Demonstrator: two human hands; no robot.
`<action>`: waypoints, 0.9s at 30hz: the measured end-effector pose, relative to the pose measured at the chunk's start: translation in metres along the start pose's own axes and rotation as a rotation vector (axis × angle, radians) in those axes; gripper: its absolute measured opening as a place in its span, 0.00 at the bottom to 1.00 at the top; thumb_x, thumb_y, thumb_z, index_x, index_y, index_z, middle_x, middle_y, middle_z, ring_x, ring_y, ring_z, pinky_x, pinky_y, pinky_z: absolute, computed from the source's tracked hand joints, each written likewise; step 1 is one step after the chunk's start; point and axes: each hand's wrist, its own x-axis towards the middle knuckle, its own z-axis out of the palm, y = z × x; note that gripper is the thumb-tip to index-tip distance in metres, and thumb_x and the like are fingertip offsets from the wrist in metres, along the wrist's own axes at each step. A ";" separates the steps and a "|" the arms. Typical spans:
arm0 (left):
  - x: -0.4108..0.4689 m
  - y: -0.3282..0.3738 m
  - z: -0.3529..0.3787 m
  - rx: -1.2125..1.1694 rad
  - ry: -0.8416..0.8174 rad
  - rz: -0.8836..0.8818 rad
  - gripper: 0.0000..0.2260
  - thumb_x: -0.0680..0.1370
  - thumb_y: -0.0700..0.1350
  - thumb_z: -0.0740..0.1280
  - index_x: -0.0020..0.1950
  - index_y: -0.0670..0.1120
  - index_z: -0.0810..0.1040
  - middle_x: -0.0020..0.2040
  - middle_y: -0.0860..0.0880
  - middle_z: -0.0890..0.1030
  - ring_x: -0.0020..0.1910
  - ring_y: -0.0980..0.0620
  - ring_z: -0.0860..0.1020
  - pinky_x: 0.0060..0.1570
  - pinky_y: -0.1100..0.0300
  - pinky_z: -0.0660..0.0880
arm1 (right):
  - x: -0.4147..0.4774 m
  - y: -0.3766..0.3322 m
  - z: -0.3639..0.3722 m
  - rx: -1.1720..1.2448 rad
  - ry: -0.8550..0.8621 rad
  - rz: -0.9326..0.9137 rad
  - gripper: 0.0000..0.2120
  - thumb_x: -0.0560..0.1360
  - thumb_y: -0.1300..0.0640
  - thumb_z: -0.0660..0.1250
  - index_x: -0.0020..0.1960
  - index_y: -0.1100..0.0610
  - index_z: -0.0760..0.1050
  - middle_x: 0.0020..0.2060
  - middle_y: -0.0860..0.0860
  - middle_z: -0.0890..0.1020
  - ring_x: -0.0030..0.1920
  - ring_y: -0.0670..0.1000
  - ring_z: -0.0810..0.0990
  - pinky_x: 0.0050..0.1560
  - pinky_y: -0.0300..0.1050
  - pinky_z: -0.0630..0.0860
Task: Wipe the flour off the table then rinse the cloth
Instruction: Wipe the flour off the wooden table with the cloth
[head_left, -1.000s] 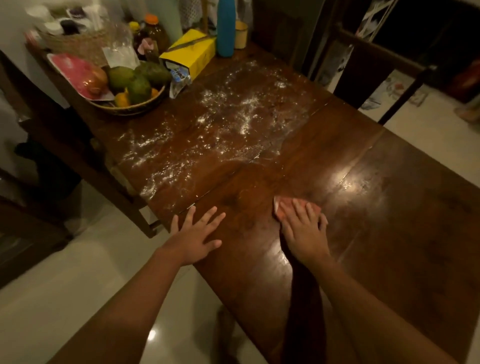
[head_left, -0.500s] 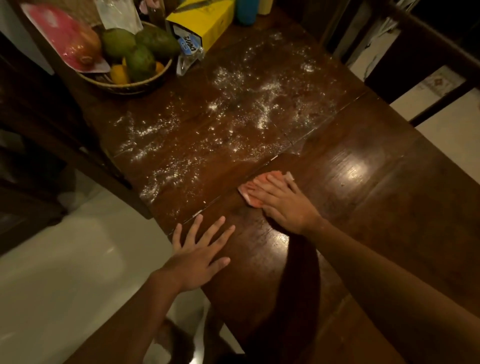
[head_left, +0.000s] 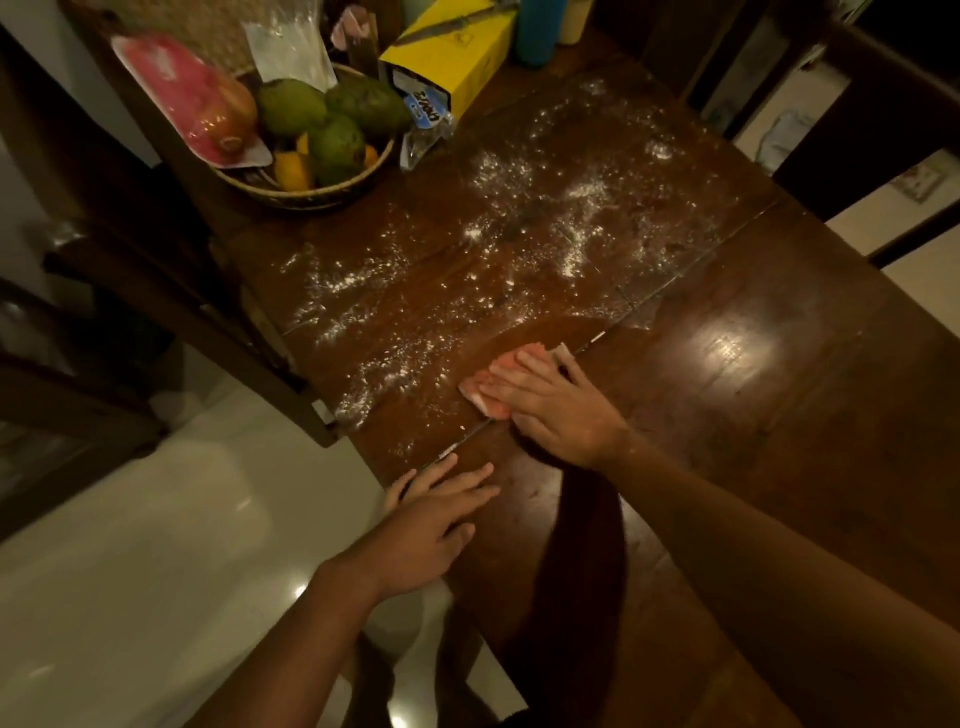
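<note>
White flour (head_left: 467, 270) lies scattered over the far left half of the dark wooden table (head_left: 779, 415). A pink cloth (head_left: 488, 395) lies flat on the table at the near edge of the flour, by the seam between two table leaves. My right hand (head_left: 556, 405) presses flat on the cloth with straight fingers, covering most of it. My left hand (head_left: 436, 519) rests flat on the table's near left edge, fingers spread, holding nothing. A wiped streak shows just beyond the cloth.
A woven fruit basket (head_left: 311, 192) with green and orange fruit and a pink tray stands at the far left. Behind it lie a yellow box (head_left: 457, 57), a plastic packet (head_left: 426, 124) and a blue bottle (head_left: 540, 26). Dark chairs stand on both sides over pale floor tiles (head_left: 130, 571).
My right hand has slid the cloth forward and left, from the bare near part of the table to the edge of the flour. My left hand stayed flat at the table edge.
</note>
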 end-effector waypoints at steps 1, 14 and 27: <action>0.000 -0.005 -0.013 -0.053 0.042 -0.003 0.21 0.82 0.48 0.61 0.73 0.66 0.65 0.74 0.72 0.52 0.76 0.63 0.46 0.76 0.49 0.46 | 0.011 0.000 -0.004 0.045 0.019 0.109 0.25 0.83 0.43 0.44 0.80 0.37 0.49 0.80 0.40 0.51 0.81 0.48 0.41 0.77 0.65 0.40; 0.036 -0.096 -0.137 0.369 0.155 -0.472 0.31 0.80 0.33 0.54 0.80 0.43 0.43 0.80 0.40 0.44 0.79 0.40 0.47 0.75 0.48 0.55 | 0.052 -0.033 -0.010 0.055 0.012 0.150 0.27 0.80 0.42 0.42 0.79 0.35 0.48 0.80 0.39 0.51 0.81 0.48 0.43 0.77 0.65 0.41; 0.019 -0.117 -0.149 0.180 0.213 -0.353 0.39 0.76 0.24 0.53 0.80 0.53 0.49 0.81 0.51 0.48 0.79 0.51 0.49 0.76 0.56 0.50 | 0.086 -0.093 -0.003 0.012 -0.083 -0.406 0.27 0.81 0.47 0.50 0.79 0.39 0.52 0.80 0.43 0.53 0.81 0.54 0.42 0.79 0.59 0.41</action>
